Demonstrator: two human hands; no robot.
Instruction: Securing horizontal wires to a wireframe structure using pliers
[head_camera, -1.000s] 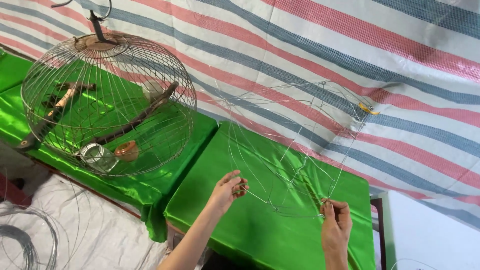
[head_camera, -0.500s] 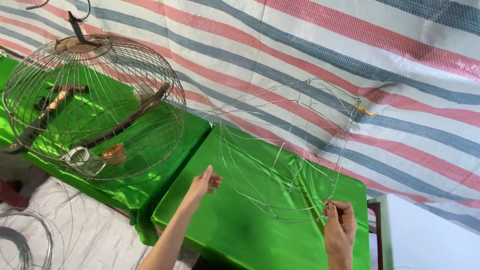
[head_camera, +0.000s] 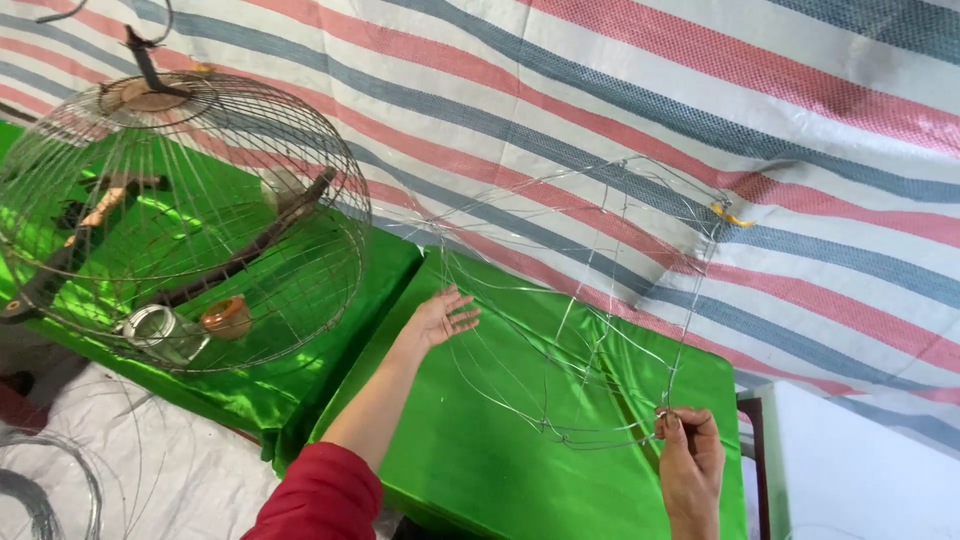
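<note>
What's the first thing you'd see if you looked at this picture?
Probably the round wire cage at upper left, with branches and small cups inside. Next, the bright green cloth over the tables, where the right hand pinches a half-made wire frame and the left hand is spread open beside it.

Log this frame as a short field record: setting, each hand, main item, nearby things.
setting: tables under green cloth, striped tarp behind
left hand: open, fingers spread, at the wire frame's left side; contact unclear
right hand: pinching the frame's lower edge
main item: unfinished wire frame, yellow tie at upper right
nearby: domed wire birdcage with perches, wire coils on the floor
</note>
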